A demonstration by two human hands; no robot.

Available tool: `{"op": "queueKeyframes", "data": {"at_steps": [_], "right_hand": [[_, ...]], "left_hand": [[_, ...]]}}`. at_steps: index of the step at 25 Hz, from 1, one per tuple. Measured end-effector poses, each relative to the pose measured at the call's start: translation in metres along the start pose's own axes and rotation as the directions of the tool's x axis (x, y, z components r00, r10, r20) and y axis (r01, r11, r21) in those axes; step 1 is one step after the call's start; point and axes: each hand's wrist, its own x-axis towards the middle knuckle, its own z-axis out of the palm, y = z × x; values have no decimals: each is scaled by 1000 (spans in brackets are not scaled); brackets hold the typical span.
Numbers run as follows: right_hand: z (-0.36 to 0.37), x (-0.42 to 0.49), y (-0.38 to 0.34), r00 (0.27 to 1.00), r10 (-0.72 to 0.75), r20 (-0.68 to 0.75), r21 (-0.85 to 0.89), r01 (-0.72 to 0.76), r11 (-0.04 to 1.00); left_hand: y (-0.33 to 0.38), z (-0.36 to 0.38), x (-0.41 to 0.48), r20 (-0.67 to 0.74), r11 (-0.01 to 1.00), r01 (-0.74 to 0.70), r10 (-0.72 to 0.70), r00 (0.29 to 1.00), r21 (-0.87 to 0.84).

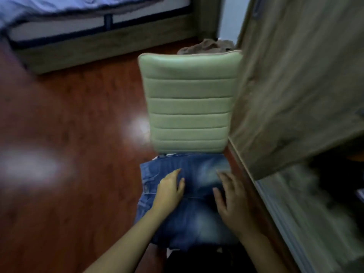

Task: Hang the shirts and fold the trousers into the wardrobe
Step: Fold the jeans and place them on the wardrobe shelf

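- Starting top left: bed (78, 8) with pale blue bedding on a wooden frame, and glossy reddish floor (69, 115) below it.
- Left hand (171, 189): released, fingers straight, palm down on the left part of the jeans, grasping nothing.
- Jeans (197, 219): folded blue denim lying on the chair seat, under both hands.
- Chair (189, 107): pale green ribbed backrest, upright just behind the jeans.
- Right hand (230, 201): released, fingers spread and straight, flat on the right part of the jeans.
- Brown crumpled cloth (208, 46) shows past the backrest top.
- Wardrobe door (295, 75): wood grain, far right, just beside the chair. Lower right is too blurred to read.
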Motion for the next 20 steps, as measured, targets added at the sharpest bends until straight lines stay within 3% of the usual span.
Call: {"op": "queueKeyframes", "data": {"at_steps": [3, 7, 11, 15, 18, 20], "right_hand": [[72, 9, 5, 968, -4, 251, -15, 9, 1000], [164, 38, 27, 851, -80, 518, -102, 155, 983], [246, 80, 46, 772, -152, 618, -125, 286, 950], [308, 124, 39, 727, -227, 648, -155, 418, 895], [339, 143, 35, 703, -147, 696, -213, 398, 892], [353, 152, 37, 707, -61, 705, -297, 372, 879]], "left_hand": [[-76, 2, 11, 5, 975, 221, -221, 975, 12], [-166, 19, 9, 0, 884, 459, -461, 888, -85], [-226, 43, 0, 37, 791, 604, -604, 796, -93], [-271, 67, 1, 171, 763, 647, -638, 751, 5], [-291, 81, 0, 321, 756, 655, -622, 714, 5], [-299, 86, -4, 422, 698, 709, -617, 664, -97]]}}
